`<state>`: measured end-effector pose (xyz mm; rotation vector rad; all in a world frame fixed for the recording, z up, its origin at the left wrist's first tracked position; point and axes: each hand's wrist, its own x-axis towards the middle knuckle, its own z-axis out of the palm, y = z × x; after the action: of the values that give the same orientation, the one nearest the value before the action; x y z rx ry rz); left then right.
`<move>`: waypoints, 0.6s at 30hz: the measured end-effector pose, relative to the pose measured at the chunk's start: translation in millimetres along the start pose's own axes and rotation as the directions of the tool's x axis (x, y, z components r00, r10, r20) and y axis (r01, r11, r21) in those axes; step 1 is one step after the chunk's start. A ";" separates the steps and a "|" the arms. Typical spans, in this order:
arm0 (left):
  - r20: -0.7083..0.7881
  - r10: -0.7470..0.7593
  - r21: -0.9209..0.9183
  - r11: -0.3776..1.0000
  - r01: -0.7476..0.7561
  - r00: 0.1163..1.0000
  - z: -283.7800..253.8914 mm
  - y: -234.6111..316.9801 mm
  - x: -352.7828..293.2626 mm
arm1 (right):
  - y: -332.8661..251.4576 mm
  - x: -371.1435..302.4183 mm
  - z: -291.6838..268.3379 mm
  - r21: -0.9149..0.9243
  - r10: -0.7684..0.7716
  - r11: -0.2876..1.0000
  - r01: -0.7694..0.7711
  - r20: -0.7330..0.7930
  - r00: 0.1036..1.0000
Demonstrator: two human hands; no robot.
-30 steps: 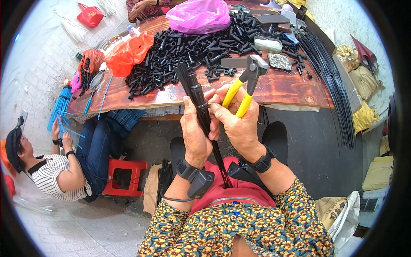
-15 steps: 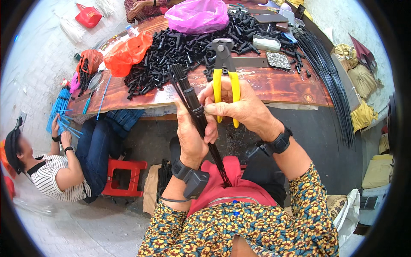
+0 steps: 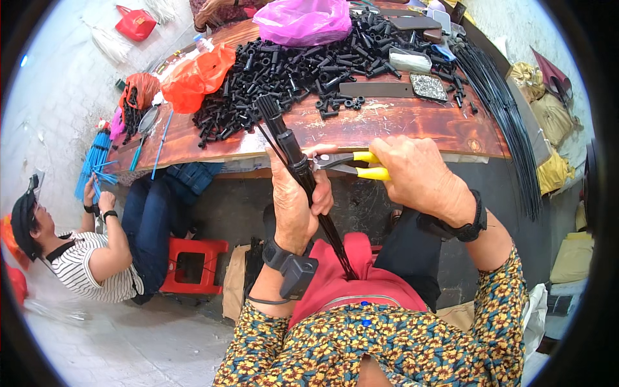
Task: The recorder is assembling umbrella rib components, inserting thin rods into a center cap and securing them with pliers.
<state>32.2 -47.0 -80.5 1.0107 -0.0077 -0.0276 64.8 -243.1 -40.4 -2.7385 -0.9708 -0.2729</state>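
No text, label, brand, number or sign can be read, from twelve o'clock right round to eleven.

Bright, fairly even light bleaches the wall [image 3: 64, 129] left of the table [image 3: 412, 126] toward white and lays a pale sheen on the table's wood, while the floor [image 3: 474, 206] just in front of it looks dim. The pliers [image 3: 373, 173] before the table's front edge show clearly, but detail in the black bundle [image 3: 293, 153] beside them sinks into darkness. Fisheye distortion bows that edge, stretching things far to either side of the table toward a black, bluish-fringed border.
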 end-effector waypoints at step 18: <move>0.035 -0.017 -0.040 0.999 0.018 0.999 1.6 -0.2 -1.2 | -5.1 -4.9 -0.4 -0.054 -0.041 0.998 0.031 -0.184 0.982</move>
<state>31.0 -48.5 -79.8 0.9701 -0.0298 -0.0611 57.8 -242.2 -40.5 -2.6837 -0.9755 -0.5556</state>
